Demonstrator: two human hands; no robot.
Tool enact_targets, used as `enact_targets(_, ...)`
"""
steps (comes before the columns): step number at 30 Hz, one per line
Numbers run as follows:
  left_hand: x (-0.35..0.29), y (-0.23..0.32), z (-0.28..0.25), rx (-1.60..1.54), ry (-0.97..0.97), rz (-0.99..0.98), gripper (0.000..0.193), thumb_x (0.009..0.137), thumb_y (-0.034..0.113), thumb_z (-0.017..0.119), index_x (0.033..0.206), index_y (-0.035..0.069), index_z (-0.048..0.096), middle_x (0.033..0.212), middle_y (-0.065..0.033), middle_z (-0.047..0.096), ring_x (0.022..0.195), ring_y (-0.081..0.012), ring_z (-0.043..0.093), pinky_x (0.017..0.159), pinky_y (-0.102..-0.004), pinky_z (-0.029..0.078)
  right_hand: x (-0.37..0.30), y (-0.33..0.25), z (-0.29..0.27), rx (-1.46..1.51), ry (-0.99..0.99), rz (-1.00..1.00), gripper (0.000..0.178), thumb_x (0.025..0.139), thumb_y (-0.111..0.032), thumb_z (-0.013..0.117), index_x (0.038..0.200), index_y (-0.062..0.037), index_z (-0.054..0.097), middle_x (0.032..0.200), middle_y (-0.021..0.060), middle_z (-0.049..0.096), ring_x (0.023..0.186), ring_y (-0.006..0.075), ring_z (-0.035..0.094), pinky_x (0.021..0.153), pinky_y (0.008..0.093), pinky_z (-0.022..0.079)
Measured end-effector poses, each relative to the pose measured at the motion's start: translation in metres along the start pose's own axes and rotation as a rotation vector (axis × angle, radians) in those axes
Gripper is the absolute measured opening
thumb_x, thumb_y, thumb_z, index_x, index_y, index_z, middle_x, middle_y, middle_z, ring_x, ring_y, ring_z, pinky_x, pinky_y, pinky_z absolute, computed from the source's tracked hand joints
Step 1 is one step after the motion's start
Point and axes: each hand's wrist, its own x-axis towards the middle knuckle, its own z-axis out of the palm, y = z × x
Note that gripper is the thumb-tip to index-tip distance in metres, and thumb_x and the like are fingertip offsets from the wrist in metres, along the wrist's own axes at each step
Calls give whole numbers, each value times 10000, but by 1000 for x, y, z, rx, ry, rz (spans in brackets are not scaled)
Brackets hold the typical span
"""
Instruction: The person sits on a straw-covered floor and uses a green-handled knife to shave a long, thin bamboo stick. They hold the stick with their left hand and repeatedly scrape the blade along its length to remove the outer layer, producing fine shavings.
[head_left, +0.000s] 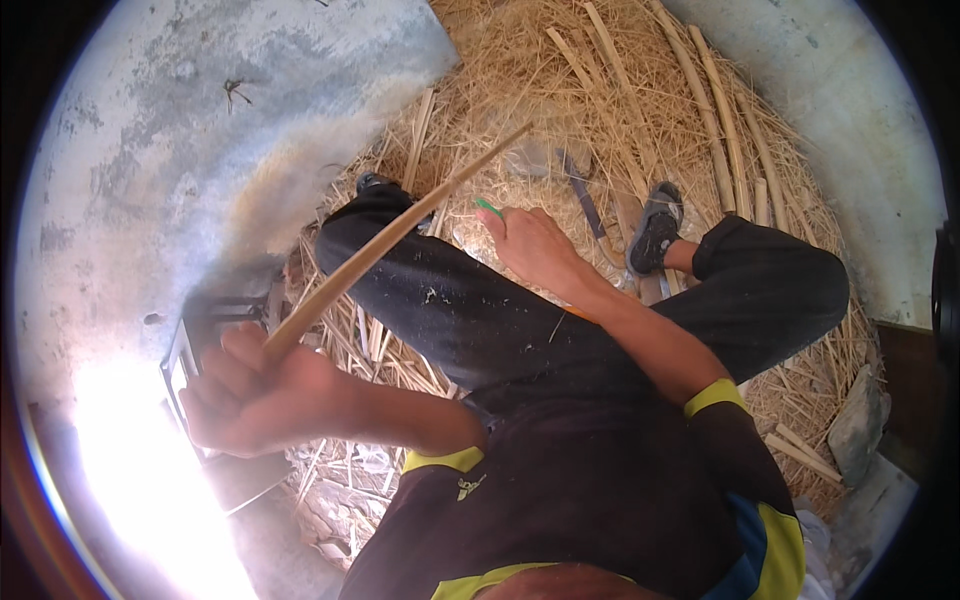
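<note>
In my left hand (pixel 255 390), raised at the left, is the thick end of a long tapering bamboo strip (pixel 385 240). The strip slants up and away to the right, past my bent knee, its thin end in the air. My right hand (pixel 540 250) is in front of my crossed legs with its fingers curled under. A small green piece (pixel 487 207) shows at its thumb; most of what it may hold is hidden. Just beyond that hand, a dark-bladed tool (pixel 577 185) with a curved, light-coloured handle lies on the ground beside my shoe (pixel 657 228).
Shavings (pixel 510 60) cover the ground in a thick heap. Several long bamboo strips (pixel 722 120) lie at the far right, and short pieces (pixel 800 455) rest near a grey stone (pixel 858 425). A pale wall (pixel 200 130) stands at the left, with bright glare lower down.
</note>
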Motion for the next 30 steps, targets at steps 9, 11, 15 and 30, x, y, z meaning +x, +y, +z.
enact_targets(9, 7, -2, -19, 191, -187, 114, 419, 814, 172, 482, 561, 205, 149, 490, 52, 113, 416, -88, 130, 449, -269, 268, -22, -31, -11, 39, -6, -188, 581, 981, -440, 398, 785, 57, 627, 666, 289, 581, 685, 473, 583, 647, 501, 472)
enact_targets(11, 7, -2, -21, 319, -180, 166, 419, 811, 166, 479, 560, 204, 146, 488, 54, 106, 417, -86, 126, 452, -265, 266, -46, -59, -18, -6, -61, -259, 576, 979, -437, 407, 775, 53, 631, 645, 284, 579, 662, 465, 587, 625, 499, 476)
enact_targets(15, 20, -6, -32, -51, -415, -54, 418, 808, 162, 470, 556, 205, 139, 485, 55, 95, 422, -83, 111, 457, -253, 237, -35, -43, -10, 11, -27, -120, 566, 975, -435, 420, 759, 49, 620, 608, 282, 569, 606, 449, 592, 587, 501, 476)
enact_targets(30, 44, -8, -45, -615, -977, -293, 362, 767, 143, 433, 513, 220, 187, 447, 66, 134, 400, -67, 138, 463, -255, 162, -53, -63, -7, -73, 16, -269, 549, 974, -431, 418, 781, 43, 618, 585, 249, 587, 581, 417, 621, 541, 472, 508)
